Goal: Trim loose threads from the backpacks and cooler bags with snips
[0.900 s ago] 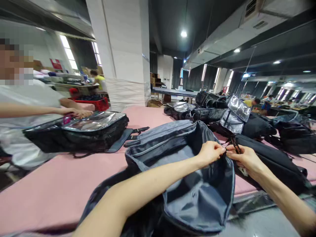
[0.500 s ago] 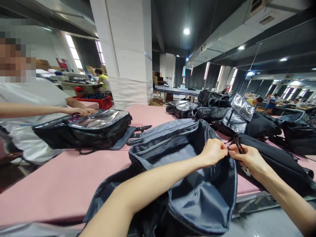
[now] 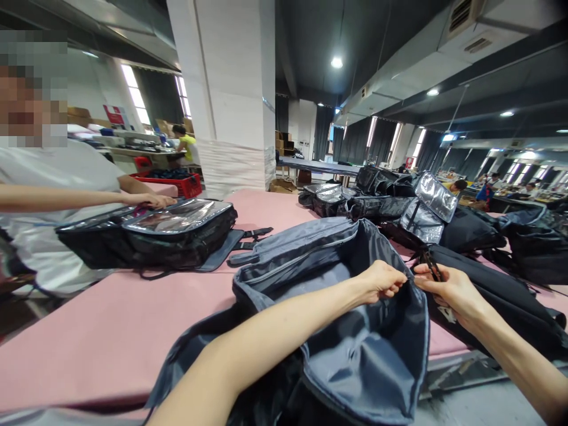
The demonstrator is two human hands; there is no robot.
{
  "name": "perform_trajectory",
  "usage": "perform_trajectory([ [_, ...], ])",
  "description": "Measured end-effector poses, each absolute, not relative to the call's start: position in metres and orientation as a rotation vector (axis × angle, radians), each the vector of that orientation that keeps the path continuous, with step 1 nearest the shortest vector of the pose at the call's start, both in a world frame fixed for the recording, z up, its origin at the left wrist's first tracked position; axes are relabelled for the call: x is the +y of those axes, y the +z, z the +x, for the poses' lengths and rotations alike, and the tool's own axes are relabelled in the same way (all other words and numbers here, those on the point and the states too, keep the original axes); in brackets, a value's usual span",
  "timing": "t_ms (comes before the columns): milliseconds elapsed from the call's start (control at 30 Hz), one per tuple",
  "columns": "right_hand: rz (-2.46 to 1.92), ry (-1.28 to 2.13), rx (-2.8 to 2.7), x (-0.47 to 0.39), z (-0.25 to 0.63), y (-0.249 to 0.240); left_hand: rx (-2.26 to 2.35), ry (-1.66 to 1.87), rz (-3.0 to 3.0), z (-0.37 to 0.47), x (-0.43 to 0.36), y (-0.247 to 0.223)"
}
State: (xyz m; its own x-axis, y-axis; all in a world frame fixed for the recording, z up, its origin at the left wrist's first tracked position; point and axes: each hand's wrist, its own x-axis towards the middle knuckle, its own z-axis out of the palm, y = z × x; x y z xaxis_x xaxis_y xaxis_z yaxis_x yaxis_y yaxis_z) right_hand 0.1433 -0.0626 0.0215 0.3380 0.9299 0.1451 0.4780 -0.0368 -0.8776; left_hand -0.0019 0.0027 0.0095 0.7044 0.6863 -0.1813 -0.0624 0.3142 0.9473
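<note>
A large backpack (image 3: pixel 355 349) with a shiny grey-blue lining lies unzipped and spread wide in front of me. Inside its right rim, my left hand (image 3: pixel 382 280) is closed in a pinch; whatever lies between the fingertips is too small to make out. Just outside that rim, my right hand (image 3: pixel 448 290) is closed around small dark thread snips (image 3: pixel 432 266). Its thumb and forefinger meet at the bag's edge, close to the left fingertips.
Pink cloth covers the table (image 3: pixel 89 337). A co-worker (image 3: pixel 57 177) at the left handles another black bag (image 3: pixel 177 231) with a clear top. More black bags (image 3: pixel 377 201) are piled behind, and one (image 3: pixel 488 296) lies right of my hands. A white pillar (image 3: pixel 231 94) stands beyond.
My left hand has drawn slightly back from the rim and turned, so more of its curled fingers show. My right hand still holds the snips beside the edge.
</note>
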Motion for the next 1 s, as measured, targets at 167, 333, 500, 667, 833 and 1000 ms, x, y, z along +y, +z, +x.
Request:
perform_trajectory([
  [167, -1.877, -0.199, -1.767, -0.077, 0.154, 0.033, 0.616, 0.557, 1.06, 0.0, 0.003, 0.007],
  [333, -1.845, -1.167, -2.081, -0.099, 0.14, 0.048, 0.608, 0.576, 1.052, 0.001, 0.001, 0.003],
  [500, -1.778, -1.374, -2.255, -0.099, 0.126, 0.055, 0.605, 0.617, 1.065, 0.001, 0.0, 0.002],
  [667, -1.8, -1.342, -2.302, -0.095, 0.116, 0.06, 0.613, 0.627, 1.066, 0.001, 0.001, 0.003],
  [833, -1.78, -1.348, -2.317, -0.095, 0.11, 0.064, 0.622, 0.636, 1.066, 0.0, 0.001, 0.002],
  [1000, -1.736, -1.402, -2.325, -0.099, 0.11, 0.064, 0.631, 0.647, 1.059, 0.001, 0.002, 0.002],
])
